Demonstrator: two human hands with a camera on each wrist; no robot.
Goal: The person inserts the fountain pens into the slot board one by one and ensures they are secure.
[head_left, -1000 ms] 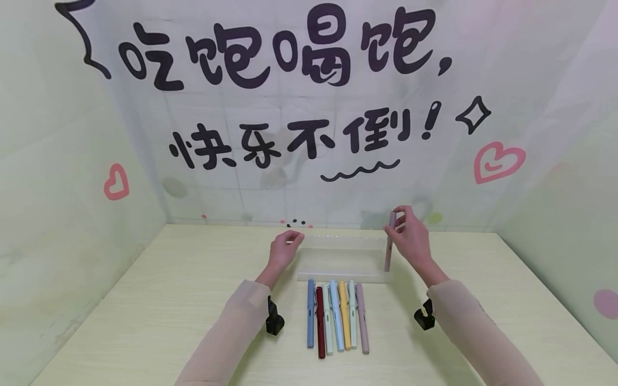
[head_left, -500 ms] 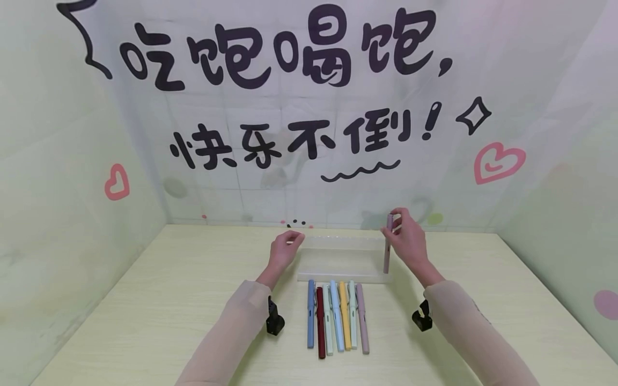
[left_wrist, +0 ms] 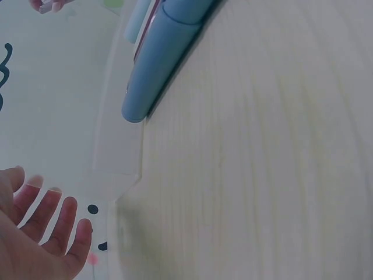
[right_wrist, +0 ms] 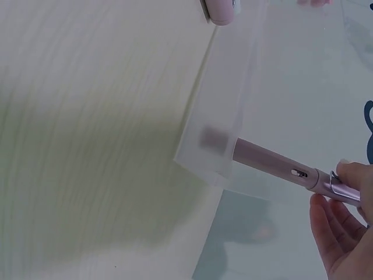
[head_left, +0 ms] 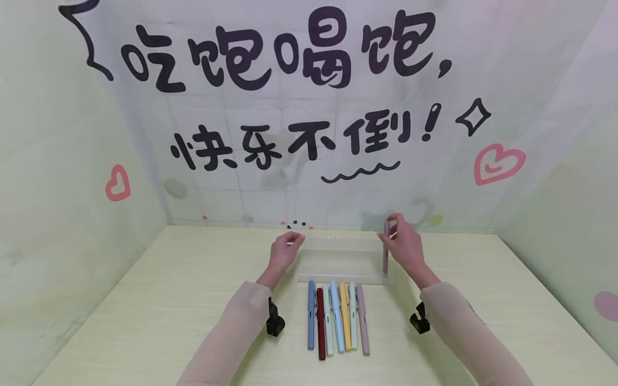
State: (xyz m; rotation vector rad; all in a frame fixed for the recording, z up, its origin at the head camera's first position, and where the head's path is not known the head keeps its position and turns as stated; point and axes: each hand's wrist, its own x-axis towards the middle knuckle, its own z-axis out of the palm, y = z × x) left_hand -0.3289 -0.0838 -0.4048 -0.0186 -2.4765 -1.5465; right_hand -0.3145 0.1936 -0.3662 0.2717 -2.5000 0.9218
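My right hand (head_left: 404, 244) pinches a mauve fountain pen (head_left: 385, 257) upright at the right end of a clear plastic stand (head_left: 340, 279). In the right wrist view, thumb and fingers grip the pen's cap near the clip, and its lower end (right_wrist: 247, 153) meets the stand's frosted front lip (right_wrist: 218, 116); a dark patch shows through the lip there. My left hand (head_left: 286, 247) holds the stand's upper left corner between thumb and fingers. The left wrist view shows those fingers (left_wrist: 67, 224) at its clear edge, beside a blue pen (left_wrist: 160, 64) lying on the table.
In front of the stand, several capped pens lie side by side: blue (head_left: 310, 319), dark red (head_left: 321, 327), pale green, light blue (head_left: 336, 319), yellow (head_left: 345, 319), pale green and mauve (head_left: 363, 321). A printed cloth backdrop (head_left: 299, 198) rises behind the pale wood table (head_left: 193, 300).
My right hand has moved slightly left and down with the mauve pen, its lower end now at the stand's front lip. The left hand and the lying pens stay put.
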